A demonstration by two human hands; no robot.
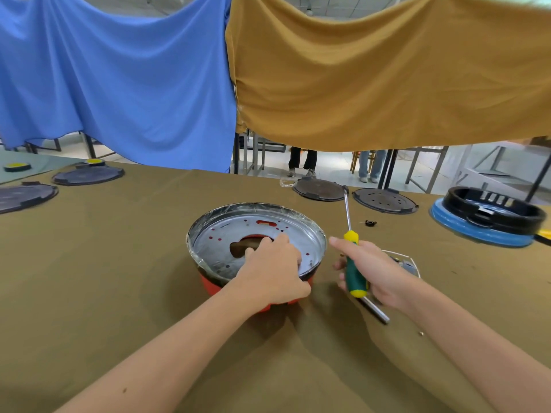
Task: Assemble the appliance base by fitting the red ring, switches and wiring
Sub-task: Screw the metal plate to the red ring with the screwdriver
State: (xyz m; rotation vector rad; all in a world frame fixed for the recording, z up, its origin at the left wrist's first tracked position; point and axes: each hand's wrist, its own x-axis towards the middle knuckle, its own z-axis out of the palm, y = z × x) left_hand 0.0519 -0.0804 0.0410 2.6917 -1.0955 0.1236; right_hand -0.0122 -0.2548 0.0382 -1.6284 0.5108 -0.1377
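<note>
While both hands work over the olive cloth-covered table [119, 278], the scene reads thus:

Base: appliance base [256, 234] sits mid-table, open side up, w/ a silver metal plate inside, clear film round the rim, small holes and a keyhole-shaped cutout at centre.
Red ring: red ring [208, 286] shows under the base at 6–7 o'clock, touching the cloth.
L hand: left hand [274, 269] rests on the base's 5 o'clock rim, thumb curled into the centre cutout, fingers bent over the plate, gripping the base.
R hand: right hand [372, 269] at 3 o'clock of the base, just beside it, fingers clenched round the handle of the screwdriver [353, 260].
Screwdriver axis: long axis runs approx 12–6 o'clock; green-yellow handle near, shaft and tip pointing to 12, tip close to a dark disc.
Steel rod: metal rod [377, 310] sticks out below the R hand toward 5 o'clock; how it is held, cannot tell.
Wiring: white wires and a small part [405, 263] lie behind the R hand, partly hidden.
Small bit: black piece [370, 223] on the cloth at 2 o'clock.
Far items: dark discs [384, 200] at 1 o'clock; black ring on a blue base [483, 234] at 3 o'clock; more dark lids [88, 175] at 10 o'clock.
</note>
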